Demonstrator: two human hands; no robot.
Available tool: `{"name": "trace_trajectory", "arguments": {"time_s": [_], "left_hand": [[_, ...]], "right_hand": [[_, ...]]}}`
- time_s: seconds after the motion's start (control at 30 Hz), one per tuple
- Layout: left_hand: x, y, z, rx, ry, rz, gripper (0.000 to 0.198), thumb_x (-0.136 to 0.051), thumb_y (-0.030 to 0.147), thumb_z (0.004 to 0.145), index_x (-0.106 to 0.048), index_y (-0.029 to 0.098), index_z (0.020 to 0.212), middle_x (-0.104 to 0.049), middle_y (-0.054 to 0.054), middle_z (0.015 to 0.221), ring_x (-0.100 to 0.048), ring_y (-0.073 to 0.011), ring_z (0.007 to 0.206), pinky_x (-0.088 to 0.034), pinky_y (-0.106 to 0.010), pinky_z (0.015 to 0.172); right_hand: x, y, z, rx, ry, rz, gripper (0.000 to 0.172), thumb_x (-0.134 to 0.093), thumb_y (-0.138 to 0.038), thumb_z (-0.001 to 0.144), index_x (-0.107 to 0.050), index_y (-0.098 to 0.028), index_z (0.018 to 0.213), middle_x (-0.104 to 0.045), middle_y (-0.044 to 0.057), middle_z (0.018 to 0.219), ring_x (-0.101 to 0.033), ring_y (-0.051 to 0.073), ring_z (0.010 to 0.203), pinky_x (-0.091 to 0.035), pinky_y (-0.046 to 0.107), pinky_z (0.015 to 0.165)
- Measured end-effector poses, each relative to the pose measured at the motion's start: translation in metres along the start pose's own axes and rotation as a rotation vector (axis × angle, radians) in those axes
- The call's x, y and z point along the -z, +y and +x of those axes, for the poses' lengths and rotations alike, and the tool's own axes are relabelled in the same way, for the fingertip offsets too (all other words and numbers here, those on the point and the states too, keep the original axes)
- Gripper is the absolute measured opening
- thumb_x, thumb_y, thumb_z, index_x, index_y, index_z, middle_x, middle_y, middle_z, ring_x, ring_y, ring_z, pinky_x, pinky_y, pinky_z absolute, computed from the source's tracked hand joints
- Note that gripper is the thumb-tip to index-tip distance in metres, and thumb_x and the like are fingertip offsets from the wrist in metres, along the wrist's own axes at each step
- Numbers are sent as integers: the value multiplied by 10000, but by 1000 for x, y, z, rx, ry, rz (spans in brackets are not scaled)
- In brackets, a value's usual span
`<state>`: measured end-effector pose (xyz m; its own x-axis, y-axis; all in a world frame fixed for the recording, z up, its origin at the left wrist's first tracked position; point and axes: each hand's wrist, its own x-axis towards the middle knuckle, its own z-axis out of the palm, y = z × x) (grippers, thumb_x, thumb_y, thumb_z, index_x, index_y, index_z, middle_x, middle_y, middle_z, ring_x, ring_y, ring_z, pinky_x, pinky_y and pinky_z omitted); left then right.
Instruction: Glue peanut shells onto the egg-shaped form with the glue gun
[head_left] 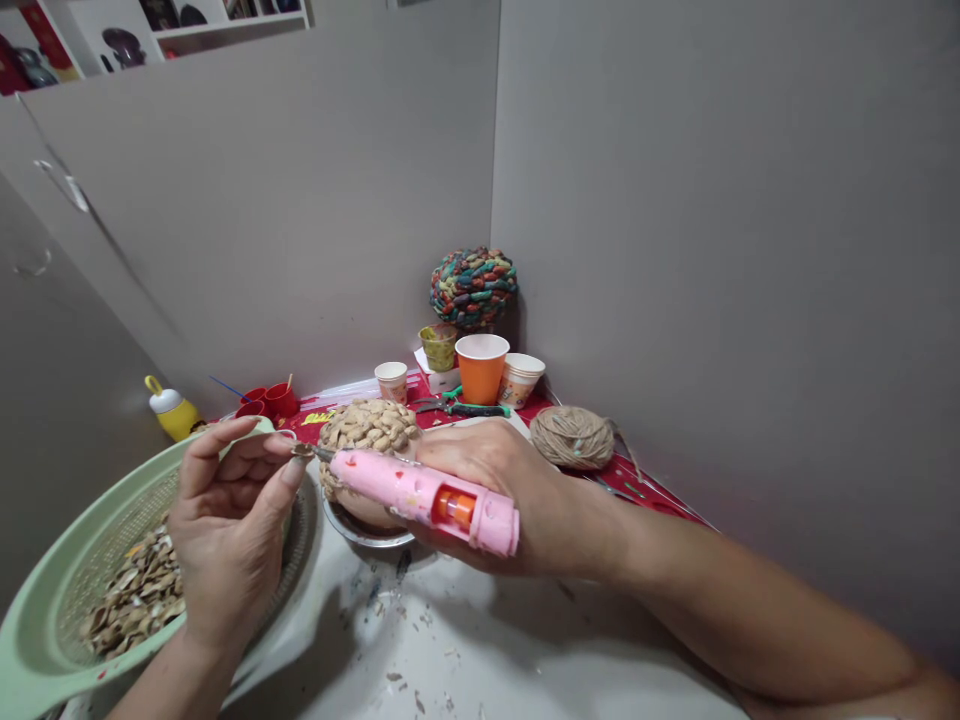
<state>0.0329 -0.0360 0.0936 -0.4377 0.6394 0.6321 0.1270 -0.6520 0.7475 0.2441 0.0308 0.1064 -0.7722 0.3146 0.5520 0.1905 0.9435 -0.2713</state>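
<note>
My right hand is wrapped round a pink glue gun with an orange trigger, its metal nozzle pointing left. My left hand pinches a small shell at its fingertips, right at the nozzle tip. Just behind the gun sits a dome covered in tan shells, resting in a metal bowl. Under my left hand is a light green strainer holding several loose shells.
At the back stand an orange cup, paper cups, a multicoloured woven ball, pliers and red cups. A twine ball lies right, a yellow bottle left. Grey partition walls close the corner.
</note>
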Motion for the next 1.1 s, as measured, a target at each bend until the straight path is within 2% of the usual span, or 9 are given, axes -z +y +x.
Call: {"name": "trace_trajectory", "arguments": {"time_s": [0.43,0.83,1.1], "left_hand": [[0,-4,-1,3,4,31,376,-770,111,748,-670,294,1061,-707,32,884,-642,-104,860,-531,-194,807],[3,-4,-1,-21,-2,13,378,-760,86,751,-666,276,1065,-703,29,870,-649,-92,855,-539,-173,810],[6,1,2,37,29,-39,366,-771,107,740,-668,273,1050,-696,33,848,-646,-94,835,-552,-177,783]], "right_hand": [[-2,2,-1,-1,9,37,233,-584,-318,808,-489,-152,675,-528,6,654,-416,105,593,-312,266,567],[-6,5,-1,41,83,76,186,-592,-192,744,-447,-152,636,-468,-24,615,-373,79,561,-284,242,542],[-3,3,0,29,108,-25,230,-556,-243,822,-452,-157,636,-486,-17,599,-368,80,535,-267,250,519]]}}
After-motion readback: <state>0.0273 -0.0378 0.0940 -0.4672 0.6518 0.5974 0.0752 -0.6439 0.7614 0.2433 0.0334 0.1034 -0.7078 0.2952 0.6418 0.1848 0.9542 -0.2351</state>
